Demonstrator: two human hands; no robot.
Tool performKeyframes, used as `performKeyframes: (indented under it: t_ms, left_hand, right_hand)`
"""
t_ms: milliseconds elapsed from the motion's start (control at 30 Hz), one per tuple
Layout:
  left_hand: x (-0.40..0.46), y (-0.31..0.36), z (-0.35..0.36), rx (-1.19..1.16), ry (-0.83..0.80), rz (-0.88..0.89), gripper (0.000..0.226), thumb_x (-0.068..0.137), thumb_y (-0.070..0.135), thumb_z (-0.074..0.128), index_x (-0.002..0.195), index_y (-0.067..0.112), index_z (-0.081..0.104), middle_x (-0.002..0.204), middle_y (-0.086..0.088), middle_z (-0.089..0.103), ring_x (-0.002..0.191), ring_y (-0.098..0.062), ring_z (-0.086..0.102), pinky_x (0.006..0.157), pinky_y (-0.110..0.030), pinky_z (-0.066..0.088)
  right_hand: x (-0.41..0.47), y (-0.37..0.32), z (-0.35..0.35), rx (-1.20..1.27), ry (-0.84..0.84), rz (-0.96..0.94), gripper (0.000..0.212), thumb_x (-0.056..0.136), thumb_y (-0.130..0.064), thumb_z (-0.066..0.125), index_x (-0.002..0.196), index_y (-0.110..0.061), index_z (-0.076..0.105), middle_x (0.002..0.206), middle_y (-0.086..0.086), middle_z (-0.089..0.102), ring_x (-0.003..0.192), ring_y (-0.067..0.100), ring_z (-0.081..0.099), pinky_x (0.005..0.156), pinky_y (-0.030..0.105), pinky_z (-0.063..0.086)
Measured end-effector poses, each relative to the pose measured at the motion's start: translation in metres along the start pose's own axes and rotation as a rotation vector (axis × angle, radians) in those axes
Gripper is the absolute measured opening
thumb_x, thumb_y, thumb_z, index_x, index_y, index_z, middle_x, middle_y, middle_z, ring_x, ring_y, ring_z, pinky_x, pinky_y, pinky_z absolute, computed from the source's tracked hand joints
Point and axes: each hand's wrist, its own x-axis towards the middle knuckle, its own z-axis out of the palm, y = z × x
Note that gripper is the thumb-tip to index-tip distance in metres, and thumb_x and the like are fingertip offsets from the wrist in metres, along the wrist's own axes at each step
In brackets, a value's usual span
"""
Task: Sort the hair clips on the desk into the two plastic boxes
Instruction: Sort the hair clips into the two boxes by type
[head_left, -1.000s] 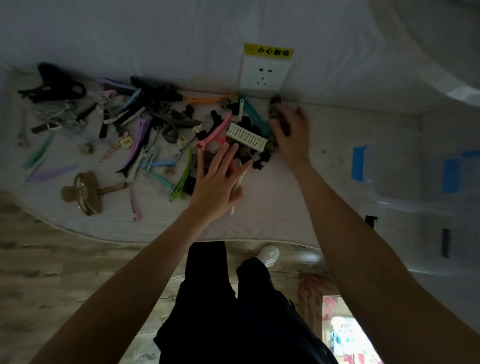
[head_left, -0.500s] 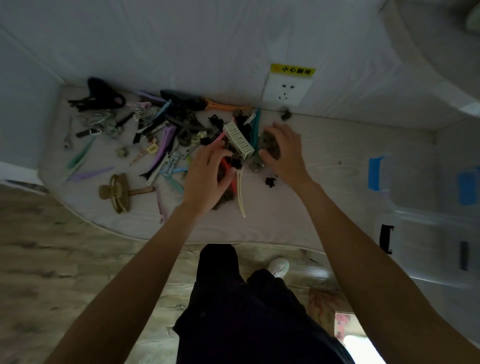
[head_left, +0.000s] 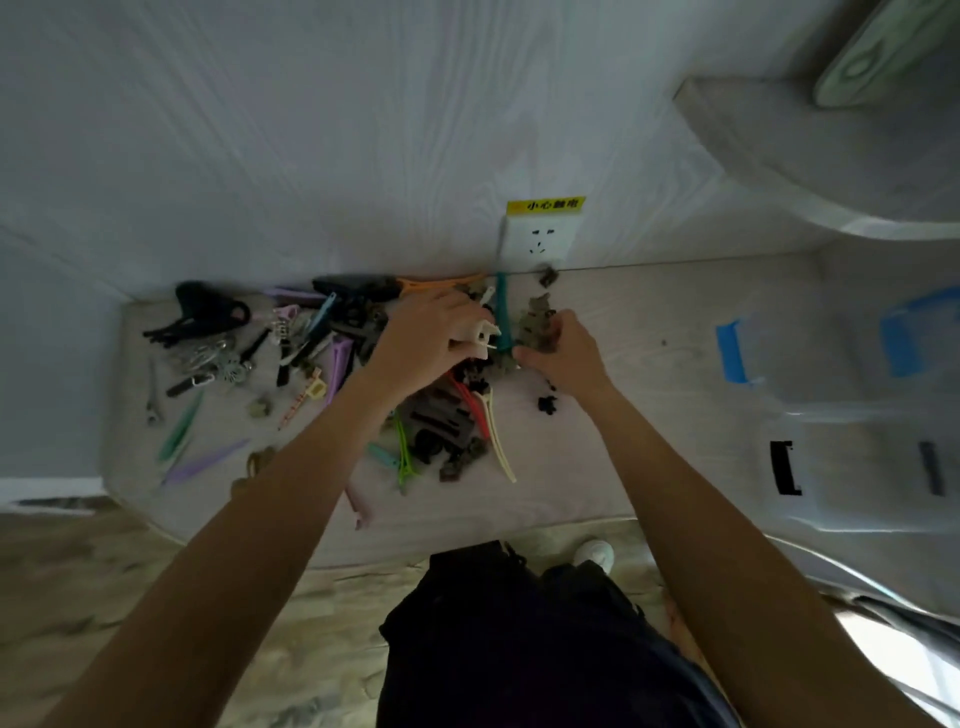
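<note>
1. The left hand has its fingers curled round a white comb-like clip, gripping it above the middle of the heap. The right hand sits close beside it, thumb and fingers pinching a brownish claw clip. A teal clip stands between the two hands.

2. The remaining hair clips lie tangled just below both hands, with more spread out to the left of the left hand. Because they interlock, lifting the white clip could drag a neighbour up, which would then drop back or skid off the desk edge nearest the person.

3. The brownish clip looks lumpy and irregular, so a fingertip pinch may slip, and it could fall among the small dark clips just below the right hand.

4. The two plastic boxes stand well to the right of the right hand, one marked with blue tape, the other with black. They are clear and blurred here, so their rims are hard to judge; a clip carried across could strike a wall and bounce out.

5. The left hand is farther from the boxes and would have to cross over the right arm, risking a knock that loosens either grip.

6. Mixing up the boxes is the quiet risk, since nothing visible shows which kind belongs where.
</note>
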Motion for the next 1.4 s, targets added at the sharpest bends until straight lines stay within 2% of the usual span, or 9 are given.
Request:
performKeyframes:
  t_ms: [167, 300, 433, 567, 767, 933, 1100, 1267, 1400]
  left_hand:
    - [-0.017, 0.013, -0.02, -0.486, 0.225, -0.5, 0.03, 0.079, 0.03, 0.071, 0.105, 0.02, 0.059, 0.094, 0.007, 0.065, 0.085, -0.002, 0.062, 0.076, -0.018, 0.051]
    - [-0.016, 0.039, -0.02, -1.038, 0.335, -0.82, 0.029, 0.082, 0.015, 0.069, 0.104, 0.016, 0.051, 0.107, -0.004, 0.064, 0.094, -0.015, 0.065, 0.08, -0.027, 0.054]
    - [0.002, 0.092, 0.001, -1.423, 0.17, -0.876, 0.029, 0.083, 0.009, 0.066, 0.109, 0.015, 0.054, 0.111, -0.008, 0.063, 0.09, -0.018, 0.067, 0.08, -0.025, 0.057]
    - [0.04, 0.17, 0.039, -1.506, -0.017, -0.746, 0.033, 0.085, 0.008, 0.062, 0.118, 0.009, 0.055, 0.109, -0.007, 0.064, 0.092, -0.016, 0.067, 0.081, -0.021, 0.056]
    - [0.117, 0.267, 0.097, -0.805, 0.069, -0.273, 0.039, 0.08, 0.022, 0.069, 0.118, 0.018, 0.06, 0.106, -0.001, 0.062, 0.091, -0.011, 0.061, 0.08, -0.021, 0.052]
    - [0.16, 0.269, 0.119, -0.137, -0.296, 0.091, 0.04, 0.083, 0.017, 0.062, 0.121, 0.027, 0.057, 0.118, -0.004, 0.055, 0.104, -0.021, 0.058, 0.089, -0.038, 0.047]
    - [0.172, 0.27, 0.134, 0.185, -0.515, 0.3, 0.031, 0.09, 0.015, 0.051, 0.119, 0.018, 0.061, 0.132, -0.002, 0.054, 0.128, -0.023, 0.04, 0.106, -0.033, 0.027]
    - [0.157, 0.249, 0.135, 0.131, -0.231, 0.27, 0.028, 0.089, 0.011, 0.051, 0.113, 0.014, 0.065, 0.131, -0.007, 0.056, 0.133, -0.027, 0.038, 0.113, -0.038, 0.019]
    - [0.12, 0.235, 0.133, -0.192, -0.007, -0.118, 0.046, 0.085, 0.02, 0.062, 0.129, 0.016, 0.051, 0.133, -0.01, 0.05, 0.123, -0.027, 0.045, 0.104, -0.034, 0.034]
  right_hand:
    - [-0.019, 0.002, -0.005, 0.214, 0.056, -0.093, 0.037, 0.083, -0.033, 0.066, 0.102, -0.016, 0.04, 0.095, 0.003, 0.058, 0.085, 0.022, 0.058, 0.07, 0.03, 0.043]
    - [-0.039, 0.005, -0.035, 0.44, 0.176, -0.061, 0.034, 0.085, -0.029, 0.064, 0.1, -0.021, 0.036, 0.084, 0.004, 0.064, 0.073, 0.025, 0.065, 0.067, 0.038, 0.052]
    - [-0.07, 0.034, -0.093, 0.637, 0.269, -0.077, 0.023, 0.09, -0.022, 0.059, 0.1, -0.021, 0.038, 0.078, 0.009, 0.061, 0.057, 0.009, 0.061, 0.049, 0.025, 0.052]
    - [-0.096, 0.083, -0.168, 0.779, 0.437, -0.053, 0.011, 0.092, -0.02, 0.055, 0.096, -0.025, 0.046, 0.084, 0.005, 0.063, 0.07, 0.016, 0.065, 0.057, 0.03, 0.057]
    - [-0.097, 0.146, -0.249, 0.532, 0.579, -0.071, 0.03, 0.086, -0.019, 0.064, 0.11, -0.018, 0.045, 0.094, 0.006, 0.059, 0.082, 0.018, 0.063, 0.077, 0.04, 0.056]
    - [-0.078, 0.173, -0.274, 0.014, 0.53, -0.219, 0.043, 0.084, -0.02, 0.065, 0.121, -0.009, 0.047, 0.107, 0.011, 0.059, 0.09, 0.018, 0.056, 0.071, 0.019, 0.036]
    - [-0.056, 0.183, -0.271, -0.23, 0.4, -0.251, 0.041, 0.084, -0.022, 0.063, 0.12, -0.006, 0.051, 0.113, 0.022, 0.048, 0.092, 0.03, 0.053, 0.074, 0.029, 0.044]
    - [-0.033, 0.181, -0.256, -0.394, 0.268, -0.252, 0.04, 0.087, -0.025, 0.06, 0.119, -0.005, 0.049, 0.113, 0.022, 0.047, 0.092, 0.033, 0.055, 0.069, 0.031, 0.042]
    - [-0.019, 0.18, -0.239, -0.457, 0.185, -0.198, 0.041, 0.087, -0.024, 0.06, 0.122, -0.008, 0.046, 0.118, 0.022, 0.043, 0.098, 0.036, 0.055, 0.078, 0.038, 0.048]
